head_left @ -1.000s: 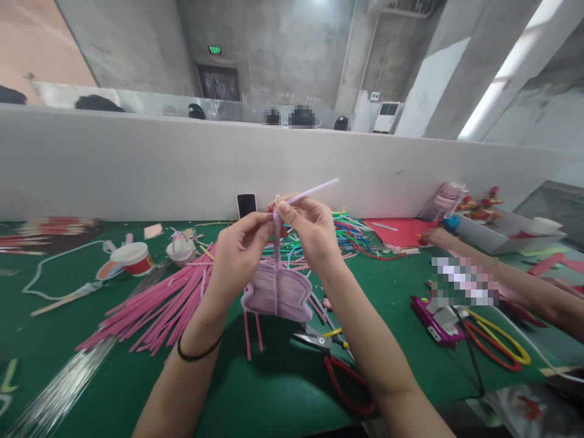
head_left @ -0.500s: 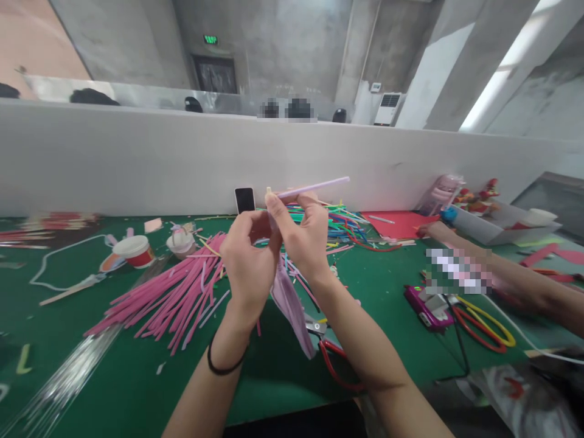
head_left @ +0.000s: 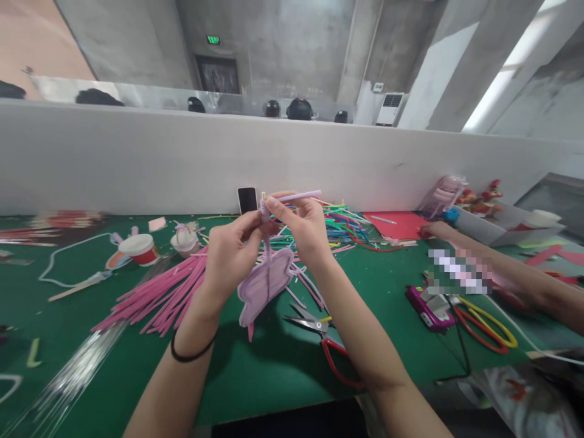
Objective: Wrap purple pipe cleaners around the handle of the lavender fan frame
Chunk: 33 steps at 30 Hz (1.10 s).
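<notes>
Both my hands are raised over the green table [head_left: 255, 377], pinching the top of a lilac pipe-cleaner butterfly shape [head_left: 264, 283] that hangs below them. My left hand [head_left: 230, 252] grips its stem near the top with thumb and fingers closed. My right hand [head_left: 301, 228] pinches a lilac pipe cleaner [head_left: 298, 196] whose free end sticks out to the right. A black band sits on my left wrist.
Pink pipe cleaners [head_left: 164, 292] lie in a heap at the left, mixed coloured ones [head_left: 347, 228] behind. Red-handled scissors [head_left: 326, 347] lie under my right forearm. A paper cup [head_left: 137, 248], a phone [head_left: 247, 199], a purple glue gun [head_left: 426, 304] and another person's arm [head_left: 502, 274] are nearby.
The butterfly shape has turned from edge-on to face me again, tilted. The free end of the lilac pipe cleaner sticks out less far to the right. My hands stayed together.
</notes>
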Motion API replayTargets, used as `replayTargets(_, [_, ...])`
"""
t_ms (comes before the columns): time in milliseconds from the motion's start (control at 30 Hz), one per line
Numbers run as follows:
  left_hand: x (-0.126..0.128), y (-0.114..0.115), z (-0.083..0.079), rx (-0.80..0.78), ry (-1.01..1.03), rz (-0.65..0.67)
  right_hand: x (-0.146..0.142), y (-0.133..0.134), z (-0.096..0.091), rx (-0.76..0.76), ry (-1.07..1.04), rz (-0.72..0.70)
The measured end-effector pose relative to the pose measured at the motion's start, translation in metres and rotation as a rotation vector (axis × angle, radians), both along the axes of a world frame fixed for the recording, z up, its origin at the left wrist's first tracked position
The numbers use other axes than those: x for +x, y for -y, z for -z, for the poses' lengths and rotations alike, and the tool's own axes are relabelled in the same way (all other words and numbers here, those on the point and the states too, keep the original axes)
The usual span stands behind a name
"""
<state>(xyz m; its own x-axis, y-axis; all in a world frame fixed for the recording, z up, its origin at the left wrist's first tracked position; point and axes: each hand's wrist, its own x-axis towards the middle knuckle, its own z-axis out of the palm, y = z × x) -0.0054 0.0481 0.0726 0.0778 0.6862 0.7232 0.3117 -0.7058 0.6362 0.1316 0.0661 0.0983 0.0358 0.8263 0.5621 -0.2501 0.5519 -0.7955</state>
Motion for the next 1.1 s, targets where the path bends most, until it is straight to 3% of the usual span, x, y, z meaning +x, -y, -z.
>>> replayTargets(167, [0.003,-0.001,0.002,-0.027,0.025,0.064,0.002,-0.005,0.0,0.052,0.047,0.01])
replayTargets(367, [0.021,0.009,0.002,-0.025,0.233,-0.134,0.003,0.005,-0.004,0.14,0.108,0.14])
replayTargets(433, [0.023,0.012,0.002,-0.02,0.236,-0.142,0.006,0.007,-0.004,0.139,0.109,0.132])
replayTargets(600, [0.016,0.016,-0.001,-0.043,0.203,0.016,0.02,0.004,-0.002,0.066,0.104,-0.12])
replayTargets(700, [0.012,0.019,-0.002,-0.025,0.135,0.016,0.023,0.001,0.0,-0.01,0.088,-0.286])
replayTargets(767, [0.011,0.019,-0.003,-0.002,0.093,-0.006,0.019,0.001,0.002,-0.059,0.075,-0.318])
replayTargets(933, [0.016,0.014,-0.004,0.042,0.001,-0.16,-0.001,-0.001,0.0,-0.008,-0.012,-0.139])
replayTargets(1100, [0.025,0.009,-0.009,0.107,0.068,-0.32,-0.01,0.001,-0.008,0.09,-0.005,0.026])
